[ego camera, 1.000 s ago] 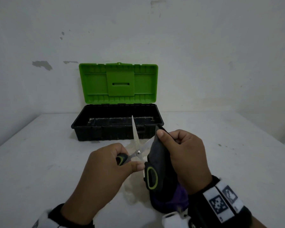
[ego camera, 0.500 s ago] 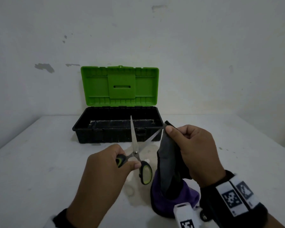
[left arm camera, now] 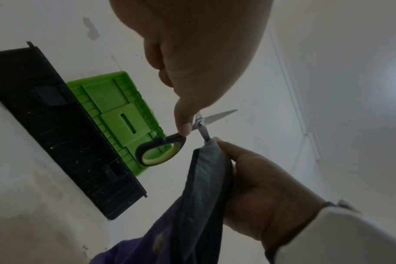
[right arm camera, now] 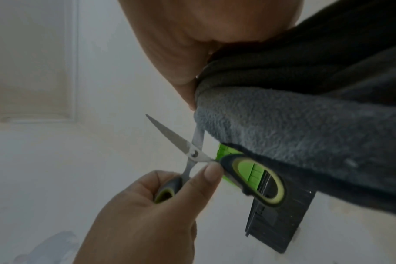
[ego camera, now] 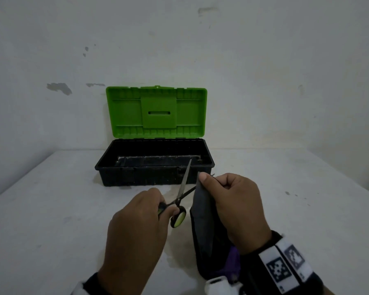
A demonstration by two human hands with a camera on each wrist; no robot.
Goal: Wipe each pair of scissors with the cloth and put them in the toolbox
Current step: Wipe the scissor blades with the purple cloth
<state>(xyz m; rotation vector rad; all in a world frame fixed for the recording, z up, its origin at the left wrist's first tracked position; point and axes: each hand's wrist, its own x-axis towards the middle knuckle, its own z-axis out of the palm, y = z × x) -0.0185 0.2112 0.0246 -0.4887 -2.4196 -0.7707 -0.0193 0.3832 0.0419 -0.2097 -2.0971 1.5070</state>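
Note:
My left hand (ego camera: 141,211) grips one black-and-green handle of a pair of scissors (ego camera: 180,201), whose blades stand spread apart. The other handle loop (left arm camera: 158,151) hangs free. My right hand (ego camera: 232,201) pinches a grey and purple cloth (ego camera: 202,220) folded over the tip of one blade (right arm camera: 198,137); the other blade (ego camera: 186,175) points up toward the toolbox. The cloth's lower end rests on the table. The black toolbox (ego camera: 156,173) sits open behind the hands, its green lid (ego camera: 157,112) upright against the wall.
The white table (ego camera: 51,209) runs to a wall at the back and on the left. The toolbox (left arm camera: 57,125) shows only dust inside. Small dark specks (ego camera: 288,193) lie on the table at the right.
The right hand has slid the cloth outward along the blade, from near the pivot to its tip. The scissors have tilted so the free blade leans right.

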